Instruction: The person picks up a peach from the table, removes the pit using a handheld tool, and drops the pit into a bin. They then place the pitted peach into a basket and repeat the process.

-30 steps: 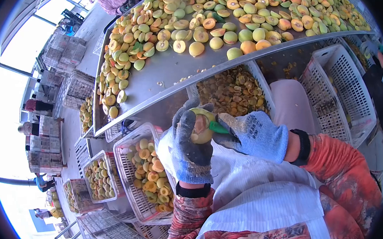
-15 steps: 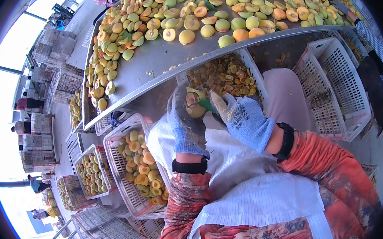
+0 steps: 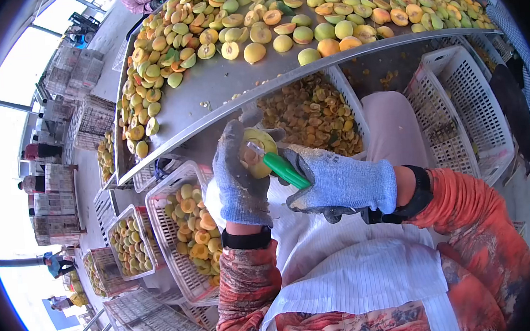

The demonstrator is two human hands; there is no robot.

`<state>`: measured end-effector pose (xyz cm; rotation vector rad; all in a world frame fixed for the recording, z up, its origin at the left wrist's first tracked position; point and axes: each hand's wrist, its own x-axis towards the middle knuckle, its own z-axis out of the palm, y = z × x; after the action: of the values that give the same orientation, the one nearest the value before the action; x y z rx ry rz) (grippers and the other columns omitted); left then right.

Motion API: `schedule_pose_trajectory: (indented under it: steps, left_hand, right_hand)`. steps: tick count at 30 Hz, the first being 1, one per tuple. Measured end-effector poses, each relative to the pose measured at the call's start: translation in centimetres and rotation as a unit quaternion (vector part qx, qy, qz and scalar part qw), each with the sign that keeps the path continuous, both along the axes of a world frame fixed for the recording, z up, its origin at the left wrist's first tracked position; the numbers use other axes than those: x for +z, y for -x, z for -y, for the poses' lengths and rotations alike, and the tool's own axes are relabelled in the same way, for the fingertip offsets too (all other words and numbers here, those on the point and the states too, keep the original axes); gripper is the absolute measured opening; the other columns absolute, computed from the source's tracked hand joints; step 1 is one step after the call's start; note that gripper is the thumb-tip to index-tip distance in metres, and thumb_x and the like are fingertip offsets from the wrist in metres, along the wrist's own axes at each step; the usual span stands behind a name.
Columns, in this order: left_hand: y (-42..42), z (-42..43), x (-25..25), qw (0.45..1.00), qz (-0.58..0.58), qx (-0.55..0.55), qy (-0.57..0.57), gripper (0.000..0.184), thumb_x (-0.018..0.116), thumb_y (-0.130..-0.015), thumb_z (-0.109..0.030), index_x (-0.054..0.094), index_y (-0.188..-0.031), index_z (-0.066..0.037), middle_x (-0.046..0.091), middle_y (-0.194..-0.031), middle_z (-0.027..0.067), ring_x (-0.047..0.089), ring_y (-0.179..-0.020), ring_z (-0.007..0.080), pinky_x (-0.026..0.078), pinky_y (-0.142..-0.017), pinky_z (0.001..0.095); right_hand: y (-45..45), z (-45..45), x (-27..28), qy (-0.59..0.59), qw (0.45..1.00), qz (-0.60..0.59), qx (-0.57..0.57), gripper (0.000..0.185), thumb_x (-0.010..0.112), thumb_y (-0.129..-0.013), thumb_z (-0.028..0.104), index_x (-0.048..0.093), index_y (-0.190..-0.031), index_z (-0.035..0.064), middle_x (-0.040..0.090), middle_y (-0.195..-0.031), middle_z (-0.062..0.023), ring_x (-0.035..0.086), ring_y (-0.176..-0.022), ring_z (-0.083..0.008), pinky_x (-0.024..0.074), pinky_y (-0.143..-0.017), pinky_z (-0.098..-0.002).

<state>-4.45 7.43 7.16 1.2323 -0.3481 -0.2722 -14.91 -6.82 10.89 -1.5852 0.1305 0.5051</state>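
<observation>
My left hand [image 3: 239,173], in a blue and grey glove, is wrapped round a yellow-green halved fruit [image 3: 260,142], its cut face turned to the right. My right hand [image 3: 333,179], gloved the same way, grips a green-handled tool [image 3: 287,169]. The tool's short metal tip touches the cut face of the fruit. Both hands are above my white apron [image 3: 359,282], just below the metal table's edge. Behind them, a crate of brown and yellow scraps [image 3: 319,109] sits under the table edge.
Many halved fruits [image 3: 328,7] lie on the metal table [image 3: 210,89]. To the left stand a crate of fruit halves [image 3: 196,232] and a smaller fruit crate [image 3: 132,242]. A white crate [image 3: 475,101] is at the right. Distant people [image 3: 57,263] and stacked crates appear at the far left.
My right hand has turned, showing more of the green handle, and the metal tip now shows on the fruit. My left hand has shifted slightly left. The worker's arm at the right has moved back.
</observation>
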Motion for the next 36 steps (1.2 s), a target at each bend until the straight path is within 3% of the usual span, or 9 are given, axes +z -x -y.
schedule_pose_trajectory:
  steps: [1, 5, 10, 12, 15, 19, 22, 31, 36]
  left_hand:
    - [-0.2, -0.2, 0.2, 0.957, -0.222, -0.126, 0.137, 0.035, 0.050, -0.093, -0.021, 0.050, -0.120, 0.001, 0.056, -0.113, 0.0118, 0.060, -0.096, 0.0216, 0.052, -0.078, 0.0333]
    - [0.8, 0.4, -0.9, 0.961, 0.208, 0.102, -0.152, 0.032, 0.045, -0.096, -0.022, 0.054, -0.117, 0.000, 0.056, -0.114, 0.0110, 0.057, -0.099, 0.0194, 0.048, -0.084, 0.0301]
    - [1.6, 1.5, -0.8, 0.974, 0.156, 0.131, -0.100, 0.041, 0.050, -0.091, -0.026, 0.049, -0.120, 0.003, 0.059, -0.110, 0.0155, 0.061, -0.091, 0.0268, 0.054, -0.077, 0.0385]
    - [1.8, 1.8, 0.9, 0.968, -0.177, -0.082, 0.161, 0.044, 0.050, -0.091, -0.030, 0.049, -0.120, 0.002, 0.057, -0.113, 0.0169, 0.060, -0.096, 0.0274, 0.052, -0.080, 0.0413]
    - [1.4, 2.6, 0.4, 0.966, -0.205, -0.045, 0.151, 0.046, 0.050, -0.090, -0.033, 0.050, -0.120, 0.002, 0.056, -0.115, 0.0170, 0.059, -0.098, 0.0274, 0.051, -0.083, 0.0431]
    - [2.2, 3.6, 1.4, 0.985, -0.131, 0.024, 0.112, 0.041, 0.051, -0.091, -0.027, 0.053, -0.117, 0.004, 0.058, -0.112, 0.0154, 0.059, -0.097, 0.0246, 0.052, -0.081, 0.0397]
    - [2.7, 3.6, 1.2, 0.979, 0.106, 0.169, -0.036, 0.029, 0.054, -0.090, -0.016, 0.057, -0.110, 0.005, 0.060, -0.106, 0.0128, 0.059, -0.096, 0.0189, 0.054, -0.077, 0.0307]
    - [3.0, 3.3, 0.7, 0.974, -0.158, -0.038, 0.158, 0.042, 0.055, -0.088, -0.022, 0.048, -0.121, 0.003, 0.057, -0.113, 0.0164, 0.058, -0.099, 0.0308, 0.048, -0.088, 0.0478]
    - [3.2, 4.0, 2.2, 0.993, 0.040, 0.086, 0.069, 0.040, 0.052, -0.090, -0.019, 0.050, -0.119, 0.008, 0.055, -0.117, 0.0161, 0.058, -0.099, 0.0214, 0.054, -0.080, 0.0329]
  right_hand:
    - [-0.1, 0.0, -0.1, -0.007, 1.000, 0.001, 0.004, 0.051, 0.066, -0.077, 0.017, 0.043, -0.121, 0.0055, 0.057, -0.079, -0.0085, 0.052, -0.046, -0.0114, 0.0427, -0.038, -0.0260]
    - [-0.5, 0.0, -0.1, 0.045, 0.996, 0.074, 0.014, 0.048, 0.065, -0.076, 0.015, 0.043, -0.118, 0.0046, 0.056, -0.080, -0.0074, 0.051, -0.046, -0.0105, 0.0419, -0.036, -0.0252]
    - [-0.2, 1.6, -0.5, 0.031, 0.996, 0.075, 0.036, 0.046, 0.066, -0.075, 0.015, 0.044, -0.114, 0.0023, 0.057, -0.082, -0.0079, 0.054, -0.048, -0.0123, 0.0435, -0.038, -0.0258]
    - [-0.6, 3.2, -0.7, 0.000, 0.998, 0.005, 0.064, 0.045, 0.068, -0.075, 0.015, 0.045, -0.112, 0.0010, 0.057, -0.085, -0.0082, 0.056, -0.053, -0.0134, 0.0445, -0.040, -0.0251]
    - [-0.2, 3.0, -0.5, 0.047, 0.996, 0.071, 0.003, 0.036, 0.066, -0.077, 0.018, 0.047, -0.100, -0.0019, 0.057, -0.070, -0.0145, 0.060, -0.052, -0.0209, 0.0473, -0.044, -0.0317]
    - [0.6, 0.2, -3.4, 0.407, 0.850, 0.317, -0.103, 0.044, 0.064, -0.079, 0.029, 0.052, -0.109, -0.0002, 0.061, -0.079, -0.0205, 0.061, -0.061, -0.0337, 0.0497, -0.057, -0.0411]
    - [0.9, -0.1, -3.9, 0.362, 0.858, 0.350, -0.101, 0.041, 0.063, -0.079, 0.025, 0.052, -0.109, -0.0009, 0.062, -0.075, -0.0176, 0.062, -0.062, -0.0331, 0.0494, -0.056, -0.0408]
    - [0.8, 2.2, -3.4, 0.312, 0.905, 0.286, -0.033, 0.039, 0.062, -0.077, 0.023, 0.051, -0.106, -0.0014, 0.062, -0.074, -0.0196, 0.063, -0.067, -0.0352, 0.0508, -0.061, -0.0419]
    - [1.2, -0.9, -4.0, 0.406, 0.834, 0.359, -0.104, 0.043, 0.059, -0.081, 0.026, 0.051, -0.111, -0.0037, 0.062, -0.074, -0.0183, 0.062, -0.060, -0.0315, 0.0491, -0.052, -0.0409]
